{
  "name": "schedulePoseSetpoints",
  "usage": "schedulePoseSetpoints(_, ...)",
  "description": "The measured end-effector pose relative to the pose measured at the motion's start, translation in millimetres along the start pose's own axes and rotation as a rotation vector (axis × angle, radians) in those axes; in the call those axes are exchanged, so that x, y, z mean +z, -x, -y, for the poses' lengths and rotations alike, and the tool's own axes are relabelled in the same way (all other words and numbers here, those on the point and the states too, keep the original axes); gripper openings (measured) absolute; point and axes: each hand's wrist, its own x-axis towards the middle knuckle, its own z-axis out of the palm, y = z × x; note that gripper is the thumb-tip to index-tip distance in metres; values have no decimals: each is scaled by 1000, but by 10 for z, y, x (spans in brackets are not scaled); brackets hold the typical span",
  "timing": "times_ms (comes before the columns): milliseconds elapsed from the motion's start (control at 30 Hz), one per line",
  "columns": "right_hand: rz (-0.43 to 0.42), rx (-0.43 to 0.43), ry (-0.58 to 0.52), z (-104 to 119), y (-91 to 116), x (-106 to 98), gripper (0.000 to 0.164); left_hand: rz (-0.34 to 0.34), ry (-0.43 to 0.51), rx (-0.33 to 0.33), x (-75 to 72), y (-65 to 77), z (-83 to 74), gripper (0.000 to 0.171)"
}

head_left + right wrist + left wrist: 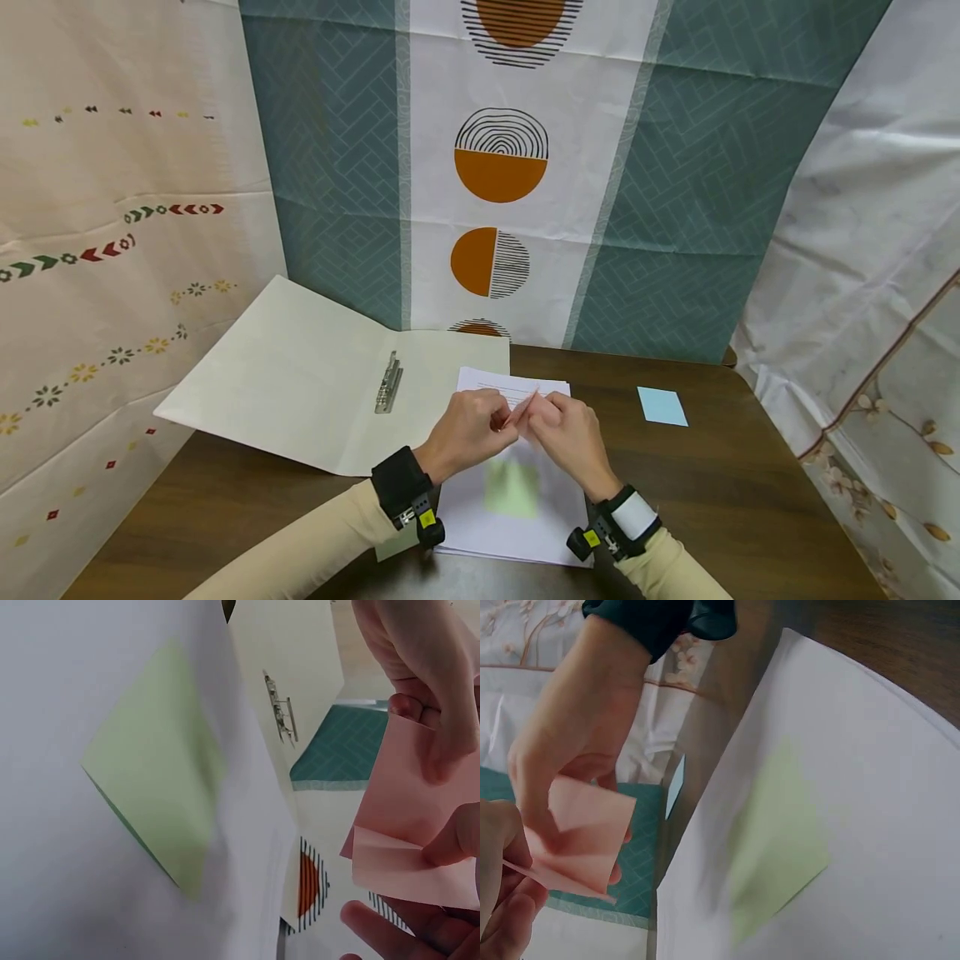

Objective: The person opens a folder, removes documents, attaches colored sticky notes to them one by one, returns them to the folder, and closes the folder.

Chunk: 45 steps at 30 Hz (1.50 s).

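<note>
Both hands meet above the upper part of a stack of white printed paper (pixel 461 508). Pinched between the left hand's (pixel 467 427) thumb and fingers is a pink sticky note (pixel 405 780). My right hand (pixel 572 440) grips a paler pink leaf (pixel 390 870), its thumb pressed on the face. The two leaves spread apart in a V and come together along one edge; whether they are separate sheets I cannot tell. Below the hands, a light green sticky note (pixel 512 490) lies on the top page, one edge slightly lifted.
To the left, a white lever-arch binder (pixel 285 375) lies spread, its metal clip (pixel 388 385) bare. A light blue sticky note (pixel 663 406) is on the brown table (pixel 705 500) at the right. Another green piece (pixel 397 543) shows partly under the left wrist. Patterned cloths hang behind.
</note>
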Motion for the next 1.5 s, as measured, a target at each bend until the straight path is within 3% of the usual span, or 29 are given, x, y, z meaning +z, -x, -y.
schedulePoseSetpoints(233, -18, -27, 2, -8, -8, -26, 17, -50, 23, -72, -29, -19, 79, 18)
schedulePoseSetpoints(400, -22, -18, -16, 1, 2, -36, 9, -48, 27, -138, -51, -33, 123, 18)
schedulePoseSetpoints(933, -31, -45, 10, -5, 13, -44, 17, -42, 30, -268, -108, -34, 152, 16)
schedulePoseSetpoints(1500, -19, -28, 18, -23, 31, -51, 12, -72, 29, -305, -129, 17, 224, 18)
